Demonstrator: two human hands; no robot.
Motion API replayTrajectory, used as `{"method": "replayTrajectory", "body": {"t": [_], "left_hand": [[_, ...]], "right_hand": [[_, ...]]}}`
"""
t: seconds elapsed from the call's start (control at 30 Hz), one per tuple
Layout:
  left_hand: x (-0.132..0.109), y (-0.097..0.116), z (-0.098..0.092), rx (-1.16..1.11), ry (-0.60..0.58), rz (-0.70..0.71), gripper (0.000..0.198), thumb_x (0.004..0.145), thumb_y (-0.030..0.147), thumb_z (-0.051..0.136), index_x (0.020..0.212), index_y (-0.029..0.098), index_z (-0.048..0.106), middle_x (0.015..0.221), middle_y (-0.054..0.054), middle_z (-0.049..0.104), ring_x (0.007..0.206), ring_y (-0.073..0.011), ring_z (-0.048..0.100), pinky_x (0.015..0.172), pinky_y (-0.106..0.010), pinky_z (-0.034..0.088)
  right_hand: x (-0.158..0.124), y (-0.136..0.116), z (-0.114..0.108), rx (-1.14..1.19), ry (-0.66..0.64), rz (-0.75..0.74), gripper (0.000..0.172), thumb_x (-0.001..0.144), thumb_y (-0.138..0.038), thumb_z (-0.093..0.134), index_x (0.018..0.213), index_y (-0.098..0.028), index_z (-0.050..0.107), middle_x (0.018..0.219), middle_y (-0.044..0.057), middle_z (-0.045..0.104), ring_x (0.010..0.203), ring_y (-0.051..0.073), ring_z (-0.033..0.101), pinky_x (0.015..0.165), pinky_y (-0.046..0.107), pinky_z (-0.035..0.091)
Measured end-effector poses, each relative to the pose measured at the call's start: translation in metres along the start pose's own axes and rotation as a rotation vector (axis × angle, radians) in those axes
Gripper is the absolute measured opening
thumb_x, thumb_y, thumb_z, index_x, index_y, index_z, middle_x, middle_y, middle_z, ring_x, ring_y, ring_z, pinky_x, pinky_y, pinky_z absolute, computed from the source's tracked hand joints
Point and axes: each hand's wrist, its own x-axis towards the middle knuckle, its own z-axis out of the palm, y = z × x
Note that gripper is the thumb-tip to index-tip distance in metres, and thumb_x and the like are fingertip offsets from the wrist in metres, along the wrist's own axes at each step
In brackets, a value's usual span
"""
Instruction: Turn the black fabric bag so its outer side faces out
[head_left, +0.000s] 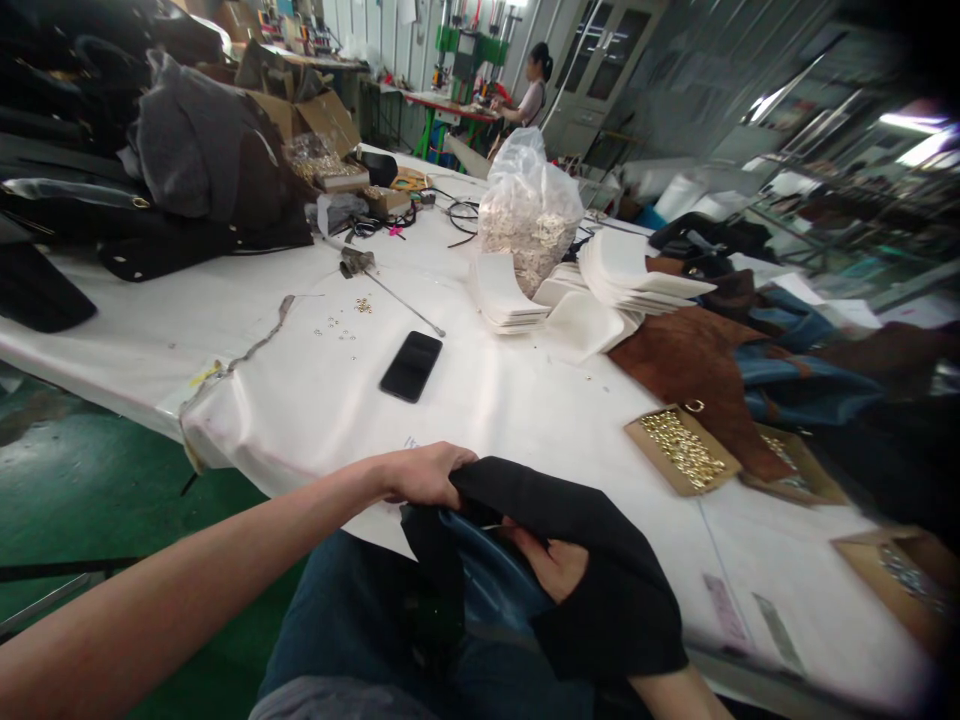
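Over my lap at the table's front edge is a bag-like piece with a black cloth side [592, 510] and a shiny blue leather side [491, 580]. My left hand [427, 472] is closed on its upper left edge, with the fingertips hidden behind the black cloth. My right hand [555, 568] reaches in under the black cloth, which drapes over the wrist. Its thumb lies along the blue leather, and the piece is gripped there; the other fingers are mostly hidden. A black phone [411, 366] lies flat beyond my left hand.
Small metal fittings [364, 305] lie loose past the phone. On the right, a cardboard box [682, 450] holds gold hardware near brown leather [675, 350]. White curved panels [510, 300] stand before a filled plastic bag [529, 210]. Dark goods [202, 150] pile up left. A person [531, 90] sits far back.
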Motion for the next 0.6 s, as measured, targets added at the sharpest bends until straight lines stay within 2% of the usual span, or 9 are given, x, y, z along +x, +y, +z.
{"method": "replayTrajectory", "body": {"t": [0.07, 0.13, 0.27, 0.4, 0.6], "left_hand": [[0.000, -0.001, 0.003, -0.008, 0.022, 0.009, 0.036, 0.068, 0.016, 0.078, 0.102, 0.020, 0.069, 0.089, 0.002, 0.070, 0.075, -0.0158, 0.064, 0.056, -0.023, 0.043], [0.000, -0.003, 0.006, -0.017, 0.050, 0.016, 0.036, 0.068, 0.016, 0.077, 0.102, 0.020, 0.068, 0.090, 0.002, 0.070, 0.076, -0.0162, 0.064, 0.056, -0.023, 0.043], [0.000, -0.009, 0.010, -0.029, 0.068, 0.039, 0.038, 0.070, 0.017, 0.078, 0.107, 0.020, 0.070, 0.093, 0.001, 0.072, 0.079, -0.0174, 0.066, 0.058, -0.024, 0.044], [-0.002, -0.009, 0.009, -0.012, 0.063, 0.064, 0.033, 0.072, 0.017, 0.080, 0.104, 0.020, 0.069, 0.091, 0.001, 0.070, 0.077, -0.0162, 0.064, 0.059, -0.024, 0.042], [-0.004, -0.003, 0.007, 0.017, 0.034, 0.084, 0.033, 0.073, 0.019, 0.083, 0.104, 0.019, 0.071, 0.092, 0.001, 0.070, 0.078, -0.0167, 0.064, 0.061, -0.024, 0.044]], "right_hand": [[0.000, -0.005, -0.008, -0.096, -0.052, -0.066, 0.028, 0.109, -0.021, 0.069, 0.115, -0.028, 0.096, 0.117, 0.002, 0.092, 0.110, 0.027, 0.089, 0.105, 0.029, 0.073], [-0.001, -0.007, -0.012, -0.147, -0.049, -0.086, 0.029, 0.110, -0.022, 0.068, 0.116, -0.027, 0.096, 0.117, 0.004, 0.092, 0.109, 0.028, 0.089, 0.104, 0.032, 0.074], [-0.004, -0.005, -0.010, -0.155, -0.024, -0.075, 0.027, 0.108, -0.024, 0.071, 0.116, -0.030, 0.096, 0.115, 0.004, 0.092, 0.106, 0.031, 0.089, 0.101, 0.041, 0.075], [-0.010, -0.005, -0.005, -0.181, 0.028, -0.075, 0.028, 0.107, -0.024, 0.070, 0.115, -0.033, 0.095, 0.116, 0.003, 0.092, 0.110, 0.032, 0.087, 0.105, 0.044, 0.073], [-0.016, -0.007, 0.006, -0.244, 0.134, -0.019, 0.032, 0.109, -0.045, 0.072, 0.129, -0.030, 0.092, 0.125, 0.007, 0.090, 0.124, 0.036, 0.084, 0.122, 0.054, 0.064]]}}
